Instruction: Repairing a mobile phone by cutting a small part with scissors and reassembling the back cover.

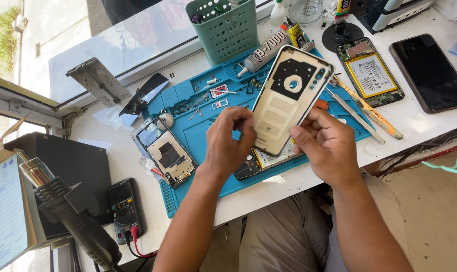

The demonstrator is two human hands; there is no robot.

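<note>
Both forearms rise from the bottom edge and converge toward the back cover (290,98), which serves as the landmark. The left hand (230,143) sits at the cover's lower left, back of the hand facing up, wrist bent slightly, fingers curled inward with the fingertips (245,117) on the cover's left edge. The right hand (326,148) sits at the cover's lower right, knuckles up, thumb (300,137) pressed against the lower right edge, the other fingers folded behind the cover.
</note>
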